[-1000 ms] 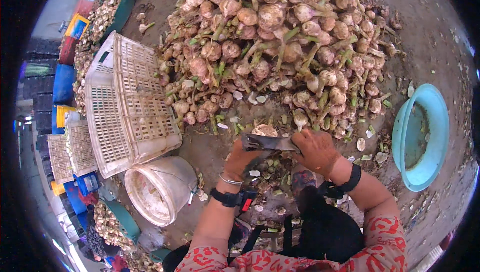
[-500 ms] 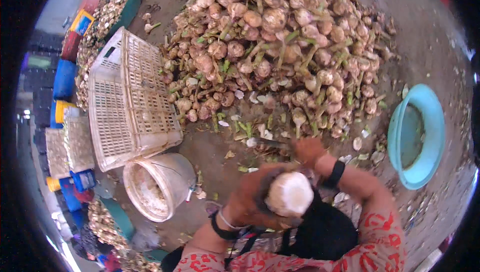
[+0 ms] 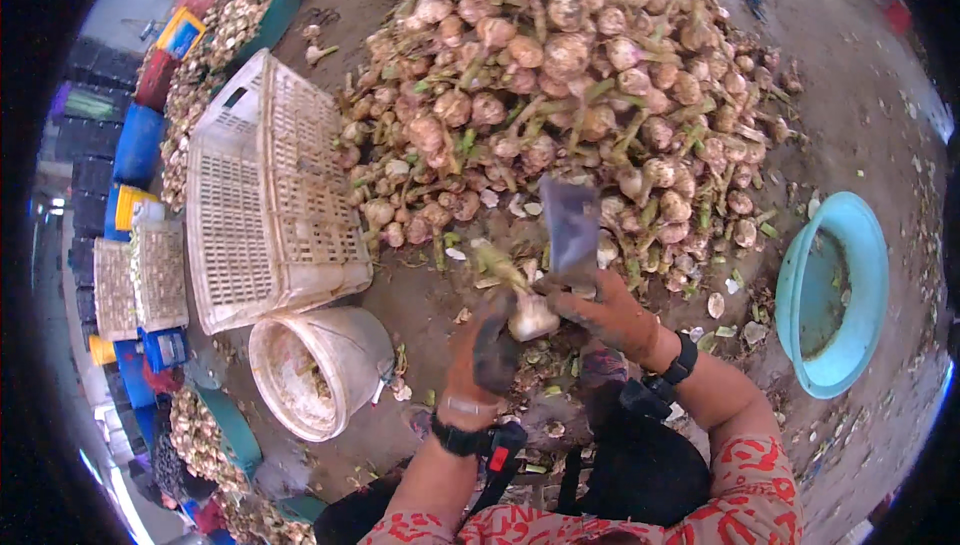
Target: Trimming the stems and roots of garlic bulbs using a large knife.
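Observation:
My left hand [image 3: 480, 365], dark with grime, grips a pale garlic bulb [image 3: 532, 316] whose green-yellow stem points up and away. My right hand [image 3: 610, 315] is closed on a knife with a broad metal blade [image 3: 570, 215], raised upright just right of the stem; its fingers are close to the bulb, and I cannot tell whether they touch it. A large pile of untrimmed garlic [image 3: 565, 55] lies just beyond my hands, with cut stems and peel scattered below them.
White slotted plastic crates [image 3: 225, 215] and a white bucket [image 3: 268, 377] stand to my left. A light blue basin [image 3: 862, 340] is at the right. Farther left are more garlic heaps [image 3: 240, 5], coloured containers [image 3: 138, 150] and a partly visible co-worker [image 3: 180, 480].
The blade has turned from lying crosswise to standing upright. A half second ago my left hand had a bulb low near my lap; it has moved forward, with a stemmed bulb showing.

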`<state>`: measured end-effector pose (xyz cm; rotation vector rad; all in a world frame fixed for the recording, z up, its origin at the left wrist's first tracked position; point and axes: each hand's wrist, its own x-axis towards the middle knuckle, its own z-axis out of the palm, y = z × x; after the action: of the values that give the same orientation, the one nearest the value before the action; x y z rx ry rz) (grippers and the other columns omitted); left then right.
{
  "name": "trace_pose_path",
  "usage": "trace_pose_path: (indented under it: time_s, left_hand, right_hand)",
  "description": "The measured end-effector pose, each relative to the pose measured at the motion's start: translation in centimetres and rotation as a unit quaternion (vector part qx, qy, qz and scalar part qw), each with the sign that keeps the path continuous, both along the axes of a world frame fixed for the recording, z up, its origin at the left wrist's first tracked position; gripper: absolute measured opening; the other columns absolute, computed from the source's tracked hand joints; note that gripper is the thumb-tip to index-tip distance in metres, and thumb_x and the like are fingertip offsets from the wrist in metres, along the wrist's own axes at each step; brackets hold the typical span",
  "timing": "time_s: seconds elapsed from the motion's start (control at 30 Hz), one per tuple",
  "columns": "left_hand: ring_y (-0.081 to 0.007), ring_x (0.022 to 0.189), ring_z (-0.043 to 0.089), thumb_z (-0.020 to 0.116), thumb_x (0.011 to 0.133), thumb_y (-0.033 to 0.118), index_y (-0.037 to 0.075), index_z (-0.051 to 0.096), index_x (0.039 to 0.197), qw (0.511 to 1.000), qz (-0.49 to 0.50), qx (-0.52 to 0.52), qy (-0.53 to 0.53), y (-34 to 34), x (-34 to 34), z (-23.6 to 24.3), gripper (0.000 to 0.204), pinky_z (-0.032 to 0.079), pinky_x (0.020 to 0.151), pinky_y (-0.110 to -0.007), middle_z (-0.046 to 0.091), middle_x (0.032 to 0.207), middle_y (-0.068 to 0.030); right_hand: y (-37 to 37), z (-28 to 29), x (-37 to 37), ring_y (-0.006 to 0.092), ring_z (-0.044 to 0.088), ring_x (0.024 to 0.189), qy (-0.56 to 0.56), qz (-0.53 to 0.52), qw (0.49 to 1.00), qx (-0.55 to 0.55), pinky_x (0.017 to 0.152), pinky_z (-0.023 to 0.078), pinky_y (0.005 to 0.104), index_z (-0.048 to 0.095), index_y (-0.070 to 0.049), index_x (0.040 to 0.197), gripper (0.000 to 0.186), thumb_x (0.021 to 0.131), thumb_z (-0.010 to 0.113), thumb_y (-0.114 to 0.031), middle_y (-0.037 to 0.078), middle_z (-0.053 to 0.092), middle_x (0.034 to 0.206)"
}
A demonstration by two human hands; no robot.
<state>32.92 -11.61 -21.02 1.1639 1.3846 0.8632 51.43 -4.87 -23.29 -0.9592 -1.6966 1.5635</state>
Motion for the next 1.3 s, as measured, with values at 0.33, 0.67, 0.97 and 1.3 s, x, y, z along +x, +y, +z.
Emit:
trace_pose_path:
  time_s: [0.33, 0.67, 0.97, 1.3]
  left_hand:
    - [-0.0191, 0.084, 0.061, 0.064, 0.071, 0.004, 0.001, 0.06, 0.1, 0.993, 0.061, -0.029, 0.094, 3.5, -8.3, 8.4, 0.03, 0.048, 0.079, -0.029, 0.063, 0.093, -0.0099]
    - [-0.0396, 0.121, 0.037, 0.07, 0.073, 0.024, 0.001, 0.034, 0.132, 0.845, 0.078, 0.222, 0.481, 15.6, -13.7, -0.2, 0.073, 0.031, 0.102, -0.043, 0.039, 0.131, -0.0238]
    - [-0.0416, 0.112, 0.045, 0.073, 0.07, 0.027, -0.003, 0.036, 0.128, 0.913, 0.124, 0.115, 0.371, 11.7, -8.1, -4.8, 0.074, 0.037, 0.095, -0.042, 0.045, 0.121, -0.027]
    - [-0.0346, 0.11, 0.05, 0.074, 0.065, 0.02, -0.002, 0.039, 0.126, 0.979, 0.055, 0.077, 0.18, 3.5, -0.5, -3.4, 0.074, 0.04, 0.094, -0.039, 0.052, 0.117, -0.0199]
  right_hand:
    - [2.2, -4.2, 4.1, 0.037, 0.06, 0.083, -0.415, 0.166, 0.895, 0.016, 0.072, 0.047, 0.0447, 0.06, -0.003, 0.1, 0.039, 0.081, 0.058, -0.038, 0.018, 0.063, 0.088]
    - [2.0, -4.9, 0.2, 0.0267, 0.061, 0.076, -0.133, -0.029, 0.988, -0.066, 0.072, 0.046, 0.0376, 0.061, -0.001, 0.099, 0.037, 0.079, 0.063, -0.032, 0.018, 0.064, 0.082]
    - [3.4, -3.5, -0.9, 0.0283, 0.061, 0.084, -0.098, -0.135, 0.985, -0.041, 0.077, 0.045, 0.0365, 0.059, -0.002, 0.104, 0.034, 0.082, 0.061, -0.027, 0.016, 0.065, 0.09]
    - [0.8, -6.8, -1.8, 0.0256, 0.057, 0.095, -0.188, -0.041, 0.939, 0.284, 0.08, 0.045, 0.0373, 0.057, -0.008, 0.115, 0.033, 0.084, 0.056, -0.021, 0.015, 0.059, 0.11]
